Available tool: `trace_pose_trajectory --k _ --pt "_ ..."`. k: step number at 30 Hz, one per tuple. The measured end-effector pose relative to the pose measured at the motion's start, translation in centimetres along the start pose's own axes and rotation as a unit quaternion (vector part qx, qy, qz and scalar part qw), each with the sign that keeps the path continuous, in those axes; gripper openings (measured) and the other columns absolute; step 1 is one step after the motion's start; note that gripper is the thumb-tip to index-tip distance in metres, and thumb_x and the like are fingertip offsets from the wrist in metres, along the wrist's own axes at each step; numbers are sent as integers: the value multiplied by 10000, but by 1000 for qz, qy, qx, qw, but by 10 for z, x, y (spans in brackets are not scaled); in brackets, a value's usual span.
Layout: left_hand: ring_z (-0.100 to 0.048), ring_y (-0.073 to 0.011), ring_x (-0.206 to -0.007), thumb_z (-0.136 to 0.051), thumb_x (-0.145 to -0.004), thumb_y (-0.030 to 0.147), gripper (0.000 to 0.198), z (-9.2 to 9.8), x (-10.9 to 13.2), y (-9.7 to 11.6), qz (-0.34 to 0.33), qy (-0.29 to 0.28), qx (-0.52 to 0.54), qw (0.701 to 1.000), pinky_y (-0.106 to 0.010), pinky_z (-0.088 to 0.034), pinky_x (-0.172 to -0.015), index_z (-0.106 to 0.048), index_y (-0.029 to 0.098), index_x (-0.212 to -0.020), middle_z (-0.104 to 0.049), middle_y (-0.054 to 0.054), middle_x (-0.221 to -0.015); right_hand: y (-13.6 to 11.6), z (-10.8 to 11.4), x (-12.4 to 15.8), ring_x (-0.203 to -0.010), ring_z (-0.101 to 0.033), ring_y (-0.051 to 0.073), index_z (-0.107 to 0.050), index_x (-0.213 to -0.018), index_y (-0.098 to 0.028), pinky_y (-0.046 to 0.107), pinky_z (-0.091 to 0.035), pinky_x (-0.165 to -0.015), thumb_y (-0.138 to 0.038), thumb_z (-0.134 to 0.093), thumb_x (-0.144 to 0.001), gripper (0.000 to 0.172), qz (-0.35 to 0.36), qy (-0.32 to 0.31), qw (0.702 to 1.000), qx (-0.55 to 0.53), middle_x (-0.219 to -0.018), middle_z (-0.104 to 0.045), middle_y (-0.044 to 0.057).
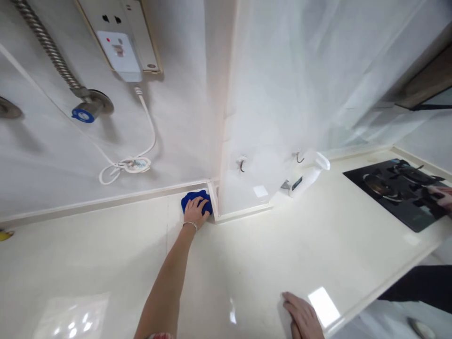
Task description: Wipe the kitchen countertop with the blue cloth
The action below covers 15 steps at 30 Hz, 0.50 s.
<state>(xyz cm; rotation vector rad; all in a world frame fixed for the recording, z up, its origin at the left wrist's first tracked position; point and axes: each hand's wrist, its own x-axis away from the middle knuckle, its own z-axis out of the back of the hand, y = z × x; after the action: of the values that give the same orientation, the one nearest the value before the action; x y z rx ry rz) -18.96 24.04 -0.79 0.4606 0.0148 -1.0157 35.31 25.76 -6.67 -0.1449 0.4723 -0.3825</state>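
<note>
My left hand [195,213] reaches out to the far corner of the cream countertop [247,263], where the wall meets a white pillar. Its fingers press down on and grip a crumpled blue cloth [190,197] lying against the backsplash. A thin bracelet circles that wrist. My right hand [302,319] lies flat on the countertop near the front edge, fingers stretched out, with nothing in it.
A white spray bottle [306,179] lies on its side by the pillar. A black gas hob [399,193] sits at the right, where another person's hand [443,197] rests. On the wall are a socket with a plug [122,54], a tied white cord [130,164] and a metal hose [49,47].
</note>
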Motion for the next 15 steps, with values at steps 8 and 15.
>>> trace_pose_trajectory --k 8,15 --pt "-447 -307 -1410 -524 -847 268 508 12 113 60 13 -6 -16 1000 -573 -250 -1261 -612 235 -1347 -577 -113 -1446 -8 2 -6 -1312 -563 228 -587 -1292 -220 436 -459 -1064 -44 -437 -844 505 -35 -7 999 -25 -1406 -620 82" --pt "-434 -307 -1434 -594 -799 248 587 -12 215 173 2 -16 -16 1000 -578 -287 -1250 -588 284 -1385 -561 -91 -1483 -9 1 -9 -1302 -536 233 -588 -1290 -201 437 -414 -1071 -16 -428 -824 526 -29 12 999 -42 -1403 -613 90"
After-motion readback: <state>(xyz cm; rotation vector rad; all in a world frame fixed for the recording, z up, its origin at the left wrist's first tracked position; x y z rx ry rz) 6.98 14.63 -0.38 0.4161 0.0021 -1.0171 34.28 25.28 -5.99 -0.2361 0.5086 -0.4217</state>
